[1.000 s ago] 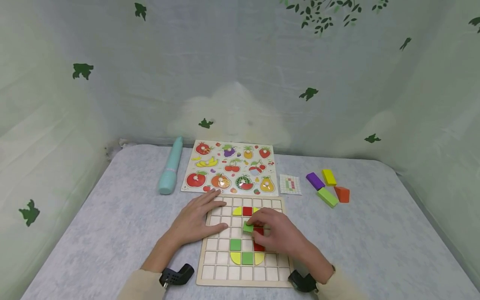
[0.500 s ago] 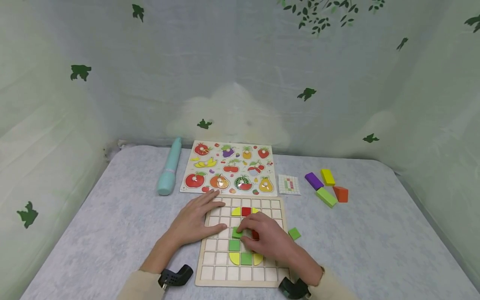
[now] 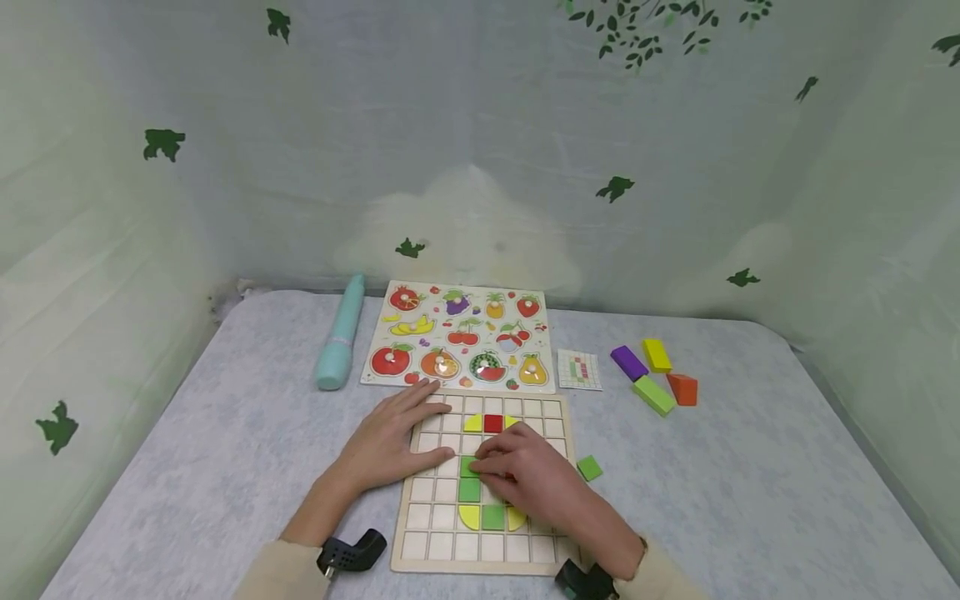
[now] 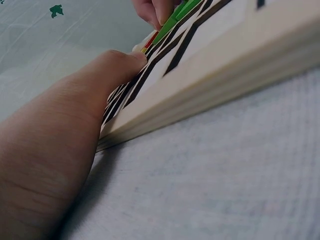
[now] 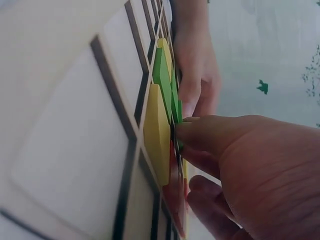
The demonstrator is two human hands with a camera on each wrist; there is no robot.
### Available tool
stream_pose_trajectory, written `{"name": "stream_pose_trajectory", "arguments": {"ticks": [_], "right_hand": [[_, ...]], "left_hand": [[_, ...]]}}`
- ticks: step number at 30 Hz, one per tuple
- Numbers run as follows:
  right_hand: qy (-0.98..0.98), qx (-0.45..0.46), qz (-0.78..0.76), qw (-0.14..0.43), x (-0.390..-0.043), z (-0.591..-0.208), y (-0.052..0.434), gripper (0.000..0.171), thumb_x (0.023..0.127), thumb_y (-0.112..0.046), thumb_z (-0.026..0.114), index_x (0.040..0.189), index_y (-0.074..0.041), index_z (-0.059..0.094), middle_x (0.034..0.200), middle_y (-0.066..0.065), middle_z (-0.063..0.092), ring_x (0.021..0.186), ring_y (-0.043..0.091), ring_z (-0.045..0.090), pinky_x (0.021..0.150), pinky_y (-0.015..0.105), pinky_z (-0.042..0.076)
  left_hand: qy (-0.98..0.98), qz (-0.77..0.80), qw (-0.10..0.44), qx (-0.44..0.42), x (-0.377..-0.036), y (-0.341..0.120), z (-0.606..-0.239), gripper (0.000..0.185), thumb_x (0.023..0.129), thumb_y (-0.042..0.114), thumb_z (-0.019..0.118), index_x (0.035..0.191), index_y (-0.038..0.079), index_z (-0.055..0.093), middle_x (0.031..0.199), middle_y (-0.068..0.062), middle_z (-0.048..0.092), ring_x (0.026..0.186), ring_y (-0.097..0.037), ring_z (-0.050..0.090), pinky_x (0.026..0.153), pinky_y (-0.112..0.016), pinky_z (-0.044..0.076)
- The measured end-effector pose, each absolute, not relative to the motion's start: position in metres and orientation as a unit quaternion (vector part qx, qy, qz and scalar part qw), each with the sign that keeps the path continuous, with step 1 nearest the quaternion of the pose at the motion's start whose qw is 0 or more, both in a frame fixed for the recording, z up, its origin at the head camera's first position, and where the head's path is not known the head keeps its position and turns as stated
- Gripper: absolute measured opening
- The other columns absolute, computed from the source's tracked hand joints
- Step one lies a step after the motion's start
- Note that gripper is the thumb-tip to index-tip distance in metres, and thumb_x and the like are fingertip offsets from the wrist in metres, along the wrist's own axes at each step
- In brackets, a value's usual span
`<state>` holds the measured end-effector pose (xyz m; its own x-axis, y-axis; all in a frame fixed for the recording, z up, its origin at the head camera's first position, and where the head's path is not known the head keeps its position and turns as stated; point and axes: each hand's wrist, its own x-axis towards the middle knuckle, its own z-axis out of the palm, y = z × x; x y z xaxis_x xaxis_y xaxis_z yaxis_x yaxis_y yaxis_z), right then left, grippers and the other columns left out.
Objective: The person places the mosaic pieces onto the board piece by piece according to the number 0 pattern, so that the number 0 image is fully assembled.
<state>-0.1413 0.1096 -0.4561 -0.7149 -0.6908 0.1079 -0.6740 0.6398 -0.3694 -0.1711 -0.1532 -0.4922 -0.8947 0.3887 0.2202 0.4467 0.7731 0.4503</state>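
On the wooden grid board (image 3: 420,546), in the middle rows, a green square tile (image 3: 468,465) is held at its edge by the fingers (image 3: 487,461) of the right hand (image 3: 528,479). These fingers are curled narrowly round the tile, which sits at a cell directly above another green tile (image 3: 469,490). From the right wrist view the tile (image 5: 176,107) is seen edge-on and thin, tilted slightly rather than lying fully flat in its recess.

The left hand (image 3: 390,442) is laid flat on the board's left side, fingers straight and spread, so the board is pressed against the grey table (image 3: 225,450).

Handling is judged as follows. The tile appears light, rigid and smooth-painted, with little thickness to grasp. A pinch across two opposite edges is therefore advised; a flat press from above is suited only to seating it. Breakage is considered unlikely, slipping more likely.

A spare green tile (image 3: 589,467) lies on the table just beside the board's right edge.

No brand name or legible writing is visible. A small pattern card (image 3: 580,369) carries only a coloured grid, and the fruit puzzle (image 3: 461,335) shows pictures alone.
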Motion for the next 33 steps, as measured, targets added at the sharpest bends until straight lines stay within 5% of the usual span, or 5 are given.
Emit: {"name": "stream_pose_trajectory", "arguments": {"ticks": [20,33], "right_hand": [[0.916,-0.327,-0.232,0.02,-0.147,-0.435,0.13,0.02,0.095,-0.024,0.076,0.114,-0.02,0.08,0.112,-0.008,0.074,0.109,0.011,0.063,0.095,0.032,0.058],[0.905,-0.296,-0.285,0.105,-0.174,-0.424,0.193,0.028,0.092,-0.032,0.079,0.119,-0.021,0.077,0.116,-0.009,0.073,0.104,0.015,0.063,0.087,0.035,0.059]], "left_hand": [[-0.941,-0.253,0.053,-0.217,-0.17,-0.152,-0.49,0.063,0.084,0.059,0.076,0.136,0.025,0.067,0.164,-0.003,0.042,0.151,-0.03,0.039,0.119,-0.057,0.036],[-0.94,-0.255,0.053,-0.219,-0.17,-0.153,-0.49,0.064,0.084,0.06,0.076,0.137,0.025,0.067,0.164,-0.001,0.041,0.151,-0.029,0.038,0.12,-0.057,0.036]]}}
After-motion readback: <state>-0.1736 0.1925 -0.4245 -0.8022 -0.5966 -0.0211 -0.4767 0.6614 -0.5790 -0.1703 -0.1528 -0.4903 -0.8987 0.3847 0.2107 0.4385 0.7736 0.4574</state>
